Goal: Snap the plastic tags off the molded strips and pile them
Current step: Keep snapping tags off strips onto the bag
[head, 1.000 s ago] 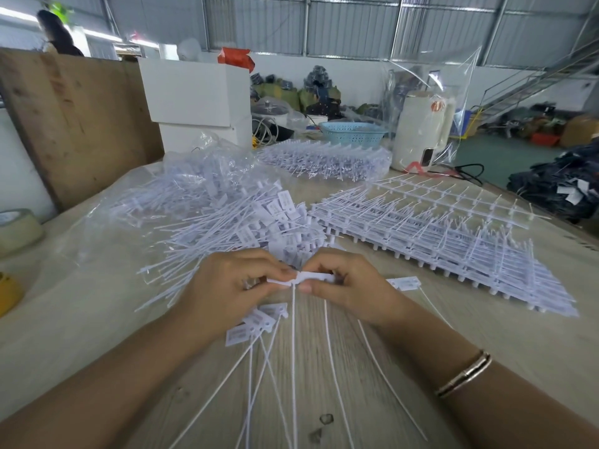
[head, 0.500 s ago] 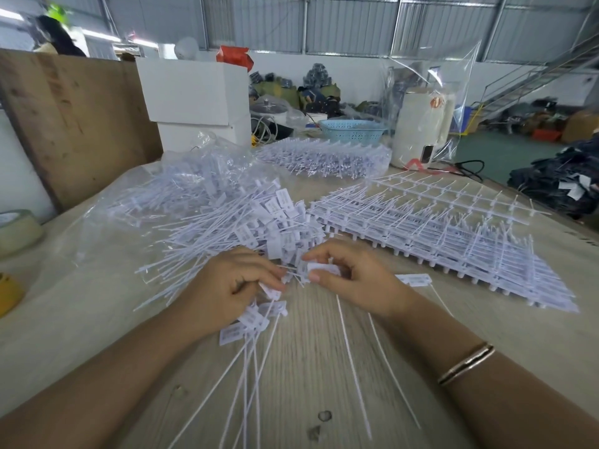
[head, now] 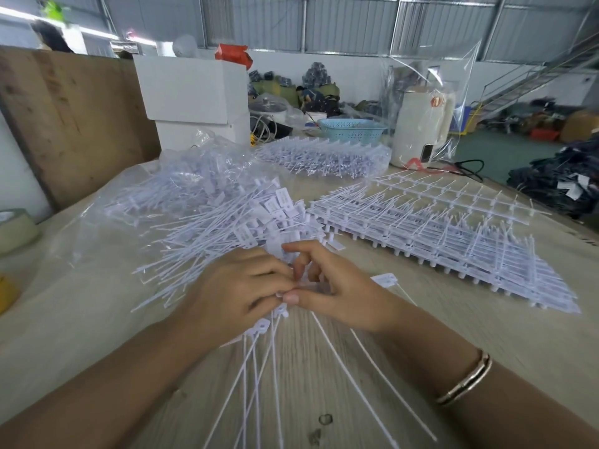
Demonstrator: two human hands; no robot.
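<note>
both hands meet near the middle of the tabletop [head: 486, 322], toward the near edge. bare wood shows in front of them down to the near edge, crossed only by loose tag tails. right of the hands there is open wood up to the stack of molded strips [head: 437, 234], which runs toward the right edge. the pile of snapped tags [head: 227, 222] lies just beyond the hands on a clear plastic sheet [head: 97, 228] spreading to the left edge. a bagged bundle of strips [head: 324, 157] sits toward the far edge, with a white box [head: 191, 89], blue basket [head: 351, 129] and white appliance [head: 421, 124] behind it. tape roll [head: 16, 231] at the left edge.

left hand [head: 236, 293] knuckles up, fingers curled, gripping a bunch of tags [head: 259, 328] whose tails fan toward the near edge. right hand [head: 337, 286] angled in, thumb and fingertips pinching a small white piece against the left fingertips; what exactly it is, cannot tell. bracelet [head: 463, 380] on the right wrist. one loose tag [head: 384, 280] lies just right of the right hand.

versus half a second ago: hands were slightly apart, right hand holding a visible tag head; now the fingertips touch and that head is hidden.
</note>
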